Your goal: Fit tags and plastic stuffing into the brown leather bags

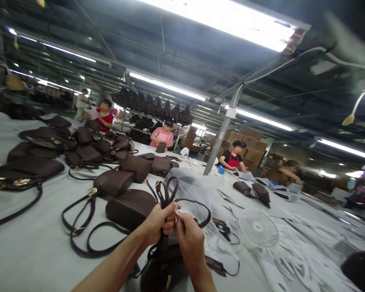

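Between my forearms lies a dark brown handbag (164,267), close to me on the white-covered table. My left hand (159,221) is closed around its folded brown strap (167,192), whose loops stick up above the fist. Right beside it, my right hand (191,237) is closed in a pinch on a small white strip (177,210) at the strap. Most of that strip is hidden by the fingers. Black tags (215,265) on cords lie to the right of the bag.
Many brown handbags (112,182) with loose straps cover the left side. A white fan (258,229) stands at right among white strips. Clear plastic (190,188) lies ahead. Co-workers, one in a pink apron (162,137) and one in a red apron (232,161), are across the table.
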`<act>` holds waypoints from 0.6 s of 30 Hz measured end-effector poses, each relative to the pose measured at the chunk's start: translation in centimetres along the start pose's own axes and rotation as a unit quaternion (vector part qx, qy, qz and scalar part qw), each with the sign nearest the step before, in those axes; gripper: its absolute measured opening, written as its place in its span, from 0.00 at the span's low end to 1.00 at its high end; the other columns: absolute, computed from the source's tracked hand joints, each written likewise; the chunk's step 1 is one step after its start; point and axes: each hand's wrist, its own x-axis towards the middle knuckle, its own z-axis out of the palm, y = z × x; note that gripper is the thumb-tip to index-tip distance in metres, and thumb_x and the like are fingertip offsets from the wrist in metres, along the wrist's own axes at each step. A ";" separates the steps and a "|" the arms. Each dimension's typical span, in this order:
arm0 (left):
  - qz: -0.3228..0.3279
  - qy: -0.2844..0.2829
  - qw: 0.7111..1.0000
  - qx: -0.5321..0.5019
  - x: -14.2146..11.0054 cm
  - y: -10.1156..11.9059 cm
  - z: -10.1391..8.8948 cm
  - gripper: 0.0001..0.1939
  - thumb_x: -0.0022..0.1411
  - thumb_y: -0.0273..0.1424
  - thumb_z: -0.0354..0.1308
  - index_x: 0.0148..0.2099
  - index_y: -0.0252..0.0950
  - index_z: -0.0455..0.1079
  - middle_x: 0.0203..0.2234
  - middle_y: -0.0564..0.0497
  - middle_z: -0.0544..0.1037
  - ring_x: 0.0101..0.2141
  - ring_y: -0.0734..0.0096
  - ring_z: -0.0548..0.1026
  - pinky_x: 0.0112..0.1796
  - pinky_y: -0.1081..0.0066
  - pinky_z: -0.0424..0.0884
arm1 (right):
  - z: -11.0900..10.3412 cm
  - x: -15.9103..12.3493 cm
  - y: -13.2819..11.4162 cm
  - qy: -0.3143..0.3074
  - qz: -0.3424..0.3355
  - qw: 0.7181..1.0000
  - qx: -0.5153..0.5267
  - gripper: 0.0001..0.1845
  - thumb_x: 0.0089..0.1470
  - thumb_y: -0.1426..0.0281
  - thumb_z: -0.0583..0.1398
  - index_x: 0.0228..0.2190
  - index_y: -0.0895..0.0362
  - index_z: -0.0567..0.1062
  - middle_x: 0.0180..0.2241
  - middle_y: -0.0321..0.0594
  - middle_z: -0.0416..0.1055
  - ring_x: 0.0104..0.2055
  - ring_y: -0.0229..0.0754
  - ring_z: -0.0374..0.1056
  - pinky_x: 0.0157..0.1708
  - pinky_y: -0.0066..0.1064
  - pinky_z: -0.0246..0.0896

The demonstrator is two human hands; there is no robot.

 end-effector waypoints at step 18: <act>-0.023 -0.027 0.995 -0.089 0.4 -0.3 -0.8 0.20 0.51 0.40 0.69 0.38 0.31 0.68 0.15 0.64 0.55 0.14 0.88 0.45 0.14 0.81 0.43 | 1.5 -0.8 -0.3 0.037 0.108 0.992 0.061 0.11 0.63 0.67 0.53 0.35 0.55 0.74 0.32 0.38 0.75 0.32 0.39 0.72 0.34 0.27 0.66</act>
